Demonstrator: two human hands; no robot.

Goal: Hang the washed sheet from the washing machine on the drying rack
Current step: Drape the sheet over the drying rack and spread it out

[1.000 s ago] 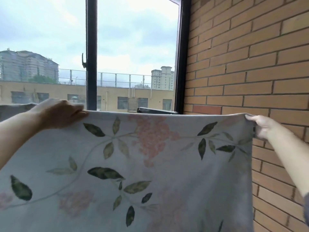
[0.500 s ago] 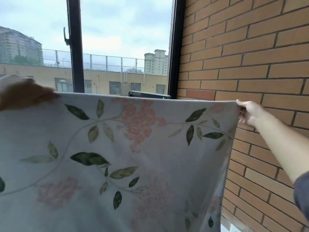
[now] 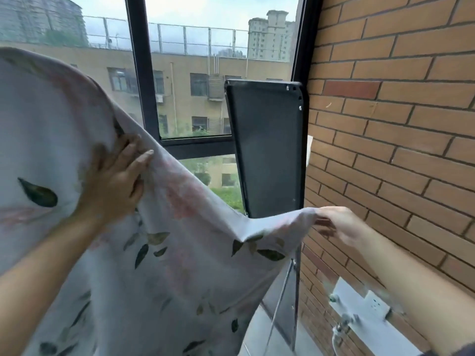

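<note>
sheet (image 3: 180, 265) has dropped; left hand (image 3: 113, 188) grips it, right hand (image 3: 344, 227) pinches its corner.

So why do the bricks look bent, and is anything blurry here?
Head view: the wide lens bows the window frame and the brick wall lines; the right hand, pinching the sheet, and the socket below it are smeared, while the left hand is sharper; the daylight is soft and overcast, with no hard shadows.

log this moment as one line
sheet: sags between both hands | left hand: grips sheet edge, higher | right hand: pinches a corner, lower, by brick wall
</note>
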